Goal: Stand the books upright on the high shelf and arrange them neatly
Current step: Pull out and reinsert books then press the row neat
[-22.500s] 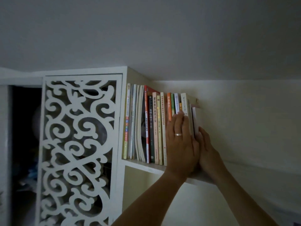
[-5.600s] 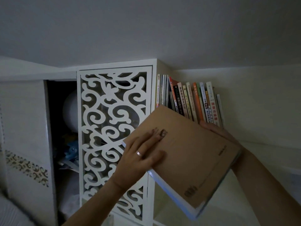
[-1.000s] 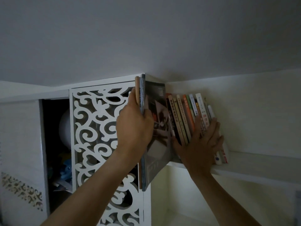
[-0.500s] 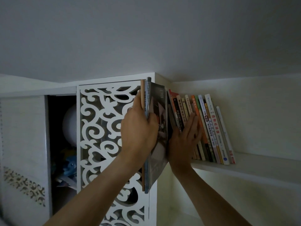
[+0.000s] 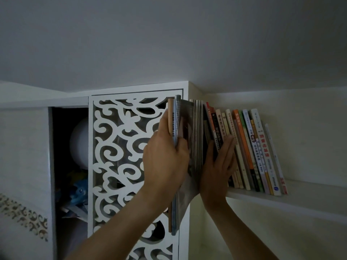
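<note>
Several books [image 5: 249, 147] stand on the high white shelf [image 5: 293, 199], leaning to the left. My left hand [image 5: 165, 162] grips a large thin brown-backed book and a magazine [image 5: 175, 128] upright at the shelf's left end, their lower part hanging below shelf level. A few tall thin books [image 5: 197, 132] stand just right of them. My right hand [image 5: 217, 166] presses flat with straight fingers against the spines of the leaning books, holding them to the right.
A white cabinet with a carved scrollwork door [image 5: 124, 166] stands directly left of the shelf. Further left an open dark compartment [image 5: 69, 166] holds a pale round object and a blue toy. The ceiling is close above the books.
My left hand has pushed the large book and magazine further in toward the shelf's left end. My right hand has stayed on the leaning spines, holding them aside.
</note>
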A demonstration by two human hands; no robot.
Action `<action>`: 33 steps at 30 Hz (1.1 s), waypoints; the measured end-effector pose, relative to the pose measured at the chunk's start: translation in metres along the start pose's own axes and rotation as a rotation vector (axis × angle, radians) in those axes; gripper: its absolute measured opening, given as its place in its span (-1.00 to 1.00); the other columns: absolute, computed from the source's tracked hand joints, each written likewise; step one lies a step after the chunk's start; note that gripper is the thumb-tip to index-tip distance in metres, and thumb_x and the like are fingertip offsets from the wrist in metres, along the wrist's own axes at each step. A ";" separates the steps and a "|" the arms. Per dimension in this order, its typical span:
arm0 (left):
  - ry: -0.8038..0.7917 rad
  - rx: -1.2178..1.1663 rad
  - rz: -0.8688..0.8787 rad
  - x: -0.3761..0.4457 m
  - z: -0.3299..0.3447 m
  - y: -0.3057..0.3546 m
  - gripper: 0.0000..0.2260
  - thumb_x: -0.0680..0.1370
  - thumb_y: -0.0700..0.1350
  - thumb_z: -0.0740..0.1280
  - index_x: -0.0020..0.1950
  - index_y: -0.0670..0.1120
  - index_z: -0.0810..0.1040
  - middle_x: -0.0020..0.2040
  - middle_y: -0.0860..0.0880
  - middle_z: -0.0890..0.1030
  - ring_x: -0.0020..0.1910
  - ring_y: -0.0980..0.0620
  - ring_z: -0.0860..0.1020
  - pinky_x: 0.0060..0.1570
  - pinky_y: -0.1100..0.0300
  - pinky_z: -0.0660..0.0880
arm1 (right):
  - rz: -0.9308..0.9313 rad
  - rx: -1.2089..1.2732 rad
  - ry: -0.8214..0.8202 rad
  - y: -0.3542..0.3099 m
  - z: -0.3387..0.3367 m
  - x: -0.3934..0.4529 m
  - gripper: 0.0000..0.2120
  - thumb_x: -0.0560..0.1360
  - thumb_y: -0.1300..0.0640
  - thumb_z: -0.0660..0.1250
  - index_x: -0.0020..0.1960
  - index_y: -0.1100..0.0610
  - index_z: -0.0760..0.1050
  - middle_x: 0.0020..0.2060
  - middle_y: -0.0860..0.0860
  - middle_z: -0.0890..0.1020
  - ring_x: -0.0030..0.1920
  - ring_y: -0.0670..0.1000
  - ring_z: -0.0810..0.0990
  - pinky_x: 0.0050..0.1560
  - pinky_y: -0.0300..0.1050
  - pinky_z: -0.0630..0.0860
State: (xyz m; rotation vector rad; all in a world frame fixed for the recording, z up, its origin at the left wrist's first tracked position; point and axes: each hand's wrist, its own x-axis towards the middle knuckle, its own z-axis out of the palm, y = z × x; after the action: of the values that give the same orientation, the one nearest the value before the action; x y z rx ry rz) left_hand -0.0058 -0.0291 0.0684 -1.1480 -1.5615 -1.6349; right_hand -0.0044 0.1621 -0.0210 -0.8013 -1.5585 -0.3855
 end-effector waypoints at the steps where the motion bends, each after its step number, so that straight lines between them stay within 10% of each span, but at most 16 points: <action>1: -0.008 -0.010 0.007 0.000 0.000 0.001 -0.64 0.69 -0.05 0.27 0.49 0.04 0.40 -0.01 0.11 0.65 -0.12 0.15 0.66 -0.21 0.09 0.68 | 0.044 -0.002 -0.011 -0.003 0.001 0.003 -0.44 0.71 -0.03 -0.12 0.63 0.21 0.15 0.62 0.31 -0.05 0.63 0.30 -0.09 0.54 0.36 0.08; 7: -0.061 -0.042 0.013 0.005 -0.001 -0.002 -0.60 0.65 -0.13 0.28 0.50 0.02 0.40 -0.03 0.05 0.65 -0.17 0.10 0.66 -0.25 0.08 0.67 | 0.087 -0.095 -0.006 -0.002 0.014 0.021 -0.70 0.60 0.15 0.32 0.27 0.29 0.55 0.64 0.21 -0.02 0.63 0.28 -0.04 0.50 0.33 0.17; 15: -0.059 -0.039 0.024 0.009 0.001 -0.003 -0.56 0.66 -0.13 0.27 0.55 0.03 0.37 0.02 0.07 0.65 -0.11 0.12 0.66 -0.19 0.11 0.68 | 0.030 -0.017 0.025 0.003 0.011 0.020 -0.57 0.58 0.11 0.41 0.40 0.23 0.50 0.64 0.20 0.01 0.63 0.27 -0.05 0.51 0.37 0.11; 20: -0.028 -0.019 0.035 0.006 -0.001 0.001 -0.65 0.68 -0.09 0.27 0.48 0.01 0.43 -0.11 0.12 0.63 -0.21 0.17 0.62 -0.31 0.31 0.56 | -0.055 0.215 0.117 0.010 0.006 0.016 -0.82 0.52 0.20 0.36 0.08 0.25 0.59 0.59 0.23 0.22 0.62 0.25 0.08 0.53 0.35 0.08; 27: -0.005 -0.007 0.025 0.002 -0.003 0.009 -0.66 0.69 -0.01 0.27 0.47 0.01 0.42 -0.09 0.08 0.64 -0.19 0.11 0.64 -0.25 0.04 0.65 | -0.118 0.366 0.164 0.009 -0.018 0.024 -0.76 0.56 0.18 0.27 0.17 0.27 0.54 0.47 0.23 0.39 0.54 0.25 0.26 0.49 0.33 0.20; 33: 0.020 0.002 0.001 -0.006 0.000 0.017 -0.63 0.68 -0.04 0.27 0.50 0.04 0.39 -0.04 0.06 0.65 -0.15 0.10 0.66 -0.22 0.03 0.66 | -0.103 0.483 0.106 0.000 -0.072 0.026 -0.84 0.58 0.25 0.32 0.14 0.27 0.54 0.25 0.13 0.54 0.07 0.04 0.58 0.08 0.01 0.61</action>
State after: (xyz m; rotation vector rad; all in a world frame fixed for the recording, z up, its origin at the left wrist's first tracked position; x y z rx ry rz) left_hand 0.0117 -0.0322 0.0715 -1.1288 -1.5491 -1.6389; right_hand 0.0488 0.1217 0.0159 -0.3222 -1.5112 -0.1114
